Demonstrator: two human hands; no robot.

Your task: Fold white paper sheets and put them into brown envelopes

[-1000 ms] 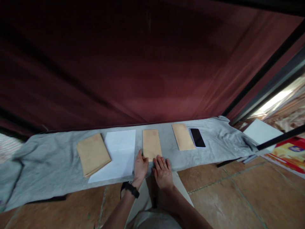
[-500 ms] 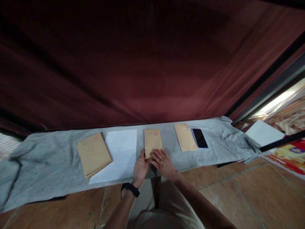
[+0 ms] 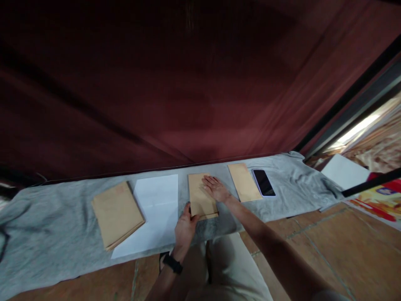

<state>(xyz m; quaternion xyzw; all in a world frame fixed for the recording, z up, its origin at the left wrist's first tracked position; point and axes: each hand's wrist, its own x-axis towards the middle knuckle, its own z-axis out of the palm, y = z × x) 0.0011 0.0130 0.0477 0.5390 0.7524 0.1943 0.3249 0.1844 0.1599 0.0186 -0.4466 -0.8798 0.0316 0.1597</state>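
A brown envelope lies on the grey cloth in front of me. My left hand rests at its near left corner, thumb on the envelope's edge and fingers curled at the corner. My right hand lies flat and open on the envelope's far right part, fingers stretched out. A white sheet of paper lies just left of the envelope. A stack of brown envelopes sits further left. Another brown envelope and a black phone lie to the right.
A dark red curtain hangs behind the cloth. Brown tiled floor spreads to the right. A white sheet and a red and yellow printed sheet lie at the far right under a dark bar.
My right hand has slid from the envelope's near edge up to its far right part. My left hand stays at the near left corner. The view has shifted slightly.
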